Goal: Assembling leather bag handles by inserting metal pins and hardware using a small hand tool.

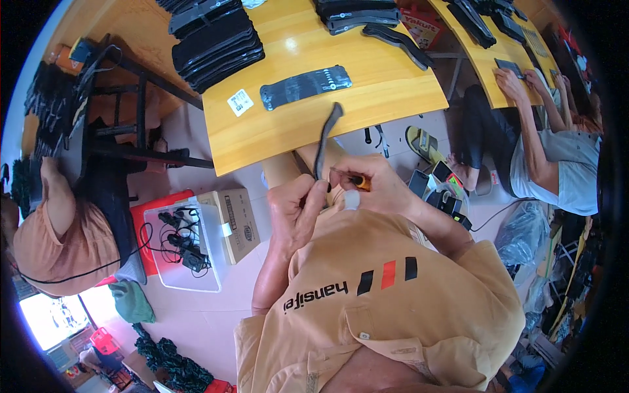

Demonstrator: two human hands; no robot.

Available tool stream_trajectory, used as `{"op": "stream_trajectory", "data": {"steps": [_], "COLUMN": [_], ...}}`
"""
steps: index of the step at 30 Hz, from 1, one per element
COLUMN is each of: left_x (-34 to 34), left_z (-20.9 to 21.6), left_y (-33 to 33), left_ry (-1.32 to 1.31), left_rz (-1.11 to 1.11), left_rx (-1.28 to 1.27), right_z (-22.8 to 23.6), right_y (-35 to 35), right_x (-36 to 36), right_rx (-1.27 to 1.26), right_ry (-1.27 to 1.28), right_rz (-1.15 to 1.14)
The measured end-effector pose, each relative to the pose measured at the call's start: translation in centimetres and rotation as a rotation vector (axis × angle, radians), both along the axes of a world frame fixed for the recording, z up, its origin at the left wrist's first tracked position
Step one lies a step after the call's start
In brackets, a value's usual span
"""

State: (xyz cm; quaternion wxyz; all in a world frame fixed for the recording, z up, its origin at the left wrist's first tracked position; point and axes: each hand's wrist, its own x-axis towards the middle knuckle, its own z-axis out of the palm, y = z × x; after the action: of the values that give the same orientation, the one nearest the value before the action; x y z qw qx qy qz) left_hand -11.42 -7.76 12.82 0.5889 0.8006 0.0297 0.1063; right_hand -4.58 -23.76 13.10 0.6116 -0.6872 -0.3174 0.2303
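My left hand is closed around a dark flexible strap, whose free end rises toward the table edge. Close beside it, my right hand grips a small tool with an orange and black handle; its working end is hidden by my fingers. A whitish translucent round piece shows just below that hand; whether it belongs to the tool I cannot tell. On the table in front lies a flat dark band with a row of light marks. Next to it is a white label sheet.
The yellow table carries stacks of black bands at its back left and more bands at the back. A plastic bin of cables and a cardboard box stand at my left. Co-workers sit on both sides.
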Motion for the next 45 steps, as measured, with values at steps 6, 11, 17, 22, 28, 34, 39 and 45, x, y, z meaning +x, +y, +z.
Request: {"op": "stream_trajectory", "data": {"steps": [6, 11, 17, 22, 28, 34, 39, 45], "left_x": [0.3, 0.3, 0.8, -4.2, -9.8, -4.9, -1.3, 1.9], "left_z": [0.1, -1.2, -1.3, -2.6, -2.7, -5.8, -8.9, -13.0], "left_y": [0.0, -0.3, 2.8, 14.3, 20.7, 16.2, 13.2, 11.0], "left_ry": [0.088, 0.089, 0.235, 0.111, -0.262, -0.041, 0.036, 0.242], "left_rz": [-0.146, -0.128, 0.098, 0.279, 0.335, 0.446, 0.458, 0.558], "left_rx": [-0.293, -0.637, -1.005, -1.556, -1.292, -1.090, -1.082, -1.031], "right_z": [-0.8, -1.1, -1.6, -3.9, 0.0, -0.1, 0.0, -0.4], "right_y": [0.7, 1.2, 0.4, -8.8, -13.2, -10.3, -9.8, -9.3], "right_x": [1.1, 0.8, 2.8, 7.7, 6.8, 5.3, 4.4, 4.4], "right_rx": [0.083, 0.217, 0.419, 0.796, 0.709, 0.068, -0.608, -0.574], "right_ry": [0.025, 0.421, 1.214, 1.124, 0.817, 0.376, -0.389, -0.582], "right_rz": [0.161, 0.191, -0.376, -0.405, -0.763, -0.452, -0.364, -0.469]}}
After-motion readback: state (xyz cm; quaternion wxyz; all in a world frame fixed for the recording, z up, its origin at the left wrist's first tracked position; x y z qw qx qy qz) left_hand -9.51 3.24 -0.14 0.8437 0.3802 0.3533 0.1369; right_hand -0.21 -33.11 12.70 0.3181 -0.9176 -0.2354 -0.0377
